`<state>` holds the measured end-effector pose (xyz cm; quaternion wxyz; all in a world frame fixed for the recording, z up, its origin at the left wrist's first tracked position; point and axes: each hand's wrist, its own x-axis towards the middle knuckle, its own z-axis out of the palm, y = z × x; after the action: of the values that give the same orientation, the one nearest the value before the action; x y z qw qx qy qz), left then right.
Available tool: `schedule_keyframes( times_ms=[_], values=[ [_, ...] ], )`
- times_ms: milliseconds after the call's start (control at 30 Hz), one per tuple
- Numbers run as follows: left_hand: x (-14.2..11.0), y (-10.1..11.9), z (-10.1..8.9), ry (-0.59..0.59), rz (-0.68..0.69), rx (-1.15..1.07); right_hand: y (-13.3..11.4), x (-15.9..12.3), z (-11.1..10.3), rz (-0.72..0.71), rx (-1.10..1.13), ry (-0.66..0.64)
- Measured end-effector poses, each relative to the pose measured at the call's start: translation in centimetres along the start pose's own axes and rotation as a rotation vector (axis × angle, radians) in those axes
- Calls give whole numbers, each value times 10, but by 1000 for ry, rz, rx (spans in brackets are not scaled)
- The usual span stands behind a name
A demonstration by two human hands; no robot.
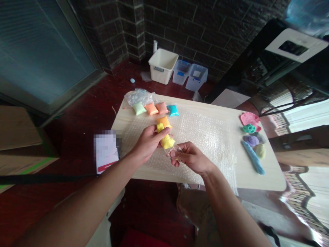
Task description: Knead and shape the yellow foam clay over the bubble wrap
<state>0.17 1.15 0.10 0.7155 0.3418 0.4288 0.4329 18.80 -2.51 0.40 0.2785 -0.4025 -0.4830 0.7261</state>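
My left hand (151,140) is closed round a lump of yellow modelling clay (168,141), its thumb pressed across the top. A clear plastic wrapper (170,150) clings to the clay's lower end, and my right hand (189,157) pinches that wrapper between thumb and fingers. Just beyond the clay lies an orange clay packet (163,120). Behind it is a row of sealed packets: pale green (139,108), light orange (151,109), salmon (162,108) and turquoise (173,110).
Bubble wrap (208,137) covers much of the table (272,178). Crumpled clear plastic (140,96) lies at the back left. At the right are shaped clay pieces, including a blue roll (253,157) and a pink piece (249,118). A white basket (163,67) and clear bins (196,77) stand on the floor.
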Motion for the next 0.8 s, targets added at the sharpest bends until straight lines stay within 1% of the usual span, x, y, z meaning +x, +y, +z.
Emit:
schedule_keyframes(
  times_ms=[100,233,400,433,500,567,633,700,800],
  values=[
    [0,1,0,23,11,-1,0,-1,-2,4,-9,27],
    [2,-2,-1,31,57,-8,3,2,-1,27,9,152],
    [6,-1,-6,60,82,-24,4,6,3,-20,-11,250],
    [7,1,-7,44,80,-49,4,6,3,-24,-24,261],
    [6,5,-9,-34,53,-124,3,5,1,-35,10,273],
    [5,8,-9,-149,4,-190,2,4,-1,-53,121,271],
    [3,8,-7,-234,-21,-220,0,3,-3,-60,237,249],
    [1,7,-3,-271,-10,-230,0,3,-2,-52,306,215],
    [-3,3,3,-268,17,-233,2,5,2,-24,341,168]
  ],
)
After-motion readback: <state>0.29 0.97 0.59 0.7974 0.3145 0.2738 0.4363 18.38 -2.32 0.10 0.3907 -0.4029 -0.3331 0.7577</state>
